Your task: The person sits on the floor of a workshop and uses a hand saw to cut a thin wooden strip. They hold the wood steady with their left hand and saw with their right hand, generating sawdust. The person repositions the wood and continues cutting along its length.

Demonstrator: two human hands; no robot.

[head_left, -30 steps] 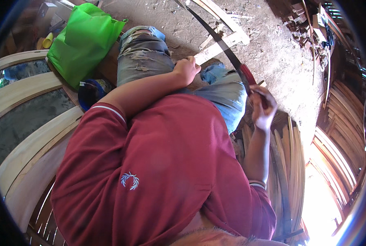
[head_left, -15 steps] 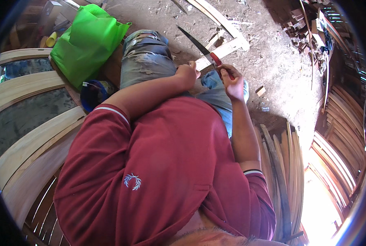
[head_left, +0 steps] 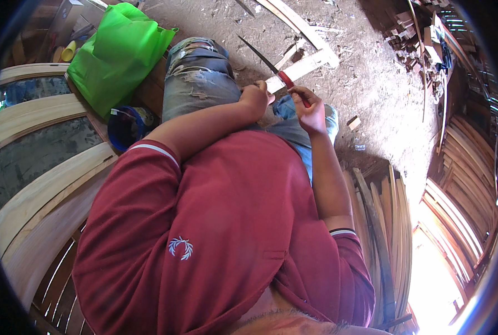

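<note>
My right hand (head_left: 310,111) grips the red handle of a hand saw (head_left: 270,65) above my right knee. The narrow, dark blade points up and to the left, in front of a pale wooden piece (head_left: 302,68); its teeth cannot be made out. Over my lap, my left hand (head_left: 255,100) is closed at the near end of that wooden piece. The fingers are curled, and their grip is partly hidden by the back of the hand. At its far end the wooden piece meets a longer curved strip (head_left: 293,21).
A green bag (head_left: 118,58) stands left of my knee, beside a dark blue bucket (head_left: 125,129). Wooden frames with dark panels (head_left: 42,153) lie at the left. Long planks (head_left: 391,240) lie at the lower right. Wood offcuts (head_left: 413,42) are heaped at the far right.
My right hand has moved slightly left and up, and the saw has turned so that its blade shows narrower. My left hand has shifted only a little.
</note>
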